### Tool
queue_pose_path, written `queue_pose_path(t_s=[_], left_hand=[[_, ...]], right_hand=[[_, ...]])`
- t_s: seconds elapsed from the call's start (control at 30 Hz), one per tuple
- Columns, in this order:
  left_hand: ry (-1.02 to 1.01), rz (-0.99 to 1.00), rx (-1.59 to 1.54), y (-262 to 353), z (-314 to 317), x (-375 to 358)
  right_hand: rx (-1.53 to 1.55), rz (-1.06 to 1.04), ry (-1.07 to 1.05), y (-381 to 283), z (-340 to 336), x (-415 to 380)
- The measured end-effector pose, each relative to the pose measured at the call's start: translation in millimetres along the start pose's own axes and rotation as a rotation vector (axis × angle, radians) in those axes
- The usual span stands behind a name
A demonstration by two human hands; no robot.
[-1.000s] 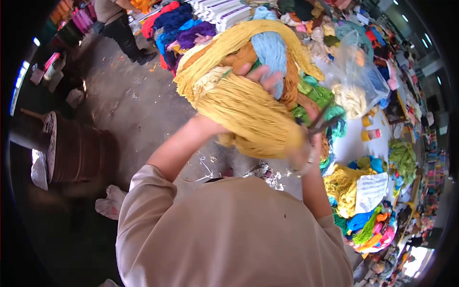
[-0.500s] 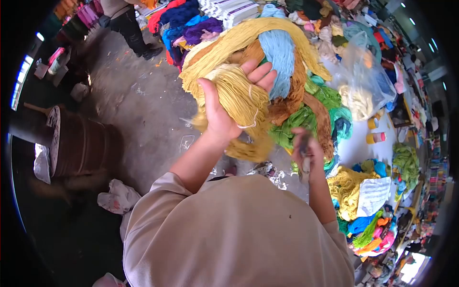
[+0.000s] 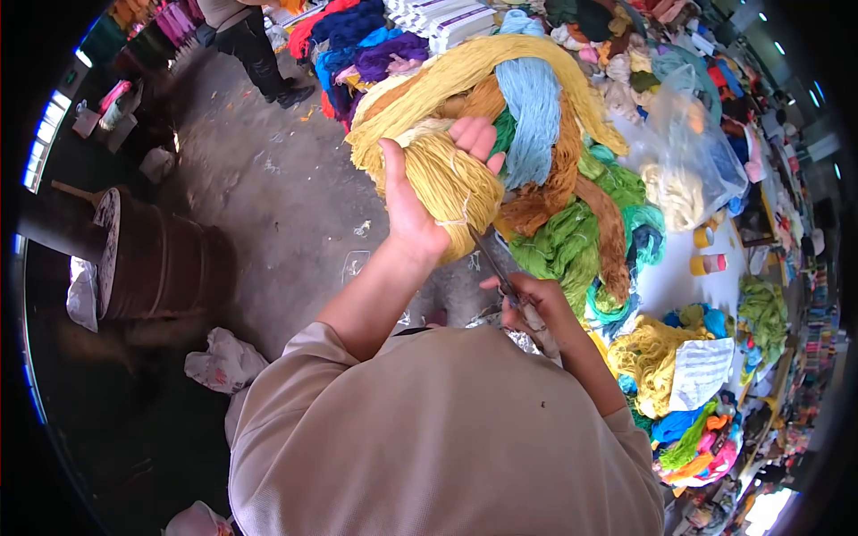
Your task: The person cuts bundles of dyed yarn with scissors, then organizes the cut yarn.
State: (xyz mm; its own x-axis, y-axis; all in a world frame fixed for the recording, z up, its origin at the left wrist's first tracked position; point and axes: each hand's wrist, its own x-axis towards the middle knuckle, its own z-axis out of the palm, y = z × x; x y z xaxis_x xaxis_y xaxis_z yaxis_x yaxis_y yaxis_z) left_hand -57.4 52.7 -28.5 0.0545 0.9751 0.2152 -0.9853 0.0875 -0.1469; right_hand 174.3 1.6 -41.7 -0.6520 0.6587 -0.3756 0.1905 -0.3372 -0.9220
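Note:
A skein of yellow yarn [image 3: 451, 179], bound with thin pale ties, lies across the palm of my left hand [image 3: 418, 228]. My thumb stands along one side of it and my fingertips show on the other. My right hand [image 3: 543, 304] grips a pair of scissors [image 3: 506, 282] whose handles look wrapped in pale material. The dark blades point up to the lower end of the skein, with their tips right by the pale tie there. Behind my left hand, long yellow hanks [image 3: 500, 52] and a light blue hank [image 3: 531, 116] are draped over the table.
Green yarn [image 3: 563, 246] and a brown hank [image 3: 603, 234] lie right of the skein. A clear plastic bag [image 3: 693, 134] holds cream yarn. Yellow yarn [image 3: 643, 357] sits by a paper sheet [image 3: 702, 371]. A rusty drum [image 3: 170, 263] stands left; a person [image 3: 255, 54] stands beyond.
My right hand has moved left and in toward the skein, bringing the scissor tips to its lower end. The loose yarn that swung below the skein now hangs gathered.

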Motion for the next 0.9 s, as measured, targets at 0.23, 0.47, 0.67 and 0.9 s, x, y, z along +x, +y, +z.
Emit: queue_pose_path(t_s=[0.23,0.47,0.67,0.9], left_hand=[[0.084,0.034,0.184,-6.3,-2.0,-5.4],[0.159,0.040,0.297,-18.9,-2.3,-9.4],[0.111,-0.115,0.368,-34.9,-0.8,-17.6],[0.153,-0.354,0.356,-44.0,-11.5,-24.9]], right_hand=[[-0.056,-0.054,0.026,2.5,4.5,5.2],[-0.215,-0.161,0.088,-7.0,9.9,-3.8],[-0.002,-0.332,0.212,1.0,-2.6,-0.7],[-1.079,-0.746,0.287,-70.6,-30.4,24.4]])
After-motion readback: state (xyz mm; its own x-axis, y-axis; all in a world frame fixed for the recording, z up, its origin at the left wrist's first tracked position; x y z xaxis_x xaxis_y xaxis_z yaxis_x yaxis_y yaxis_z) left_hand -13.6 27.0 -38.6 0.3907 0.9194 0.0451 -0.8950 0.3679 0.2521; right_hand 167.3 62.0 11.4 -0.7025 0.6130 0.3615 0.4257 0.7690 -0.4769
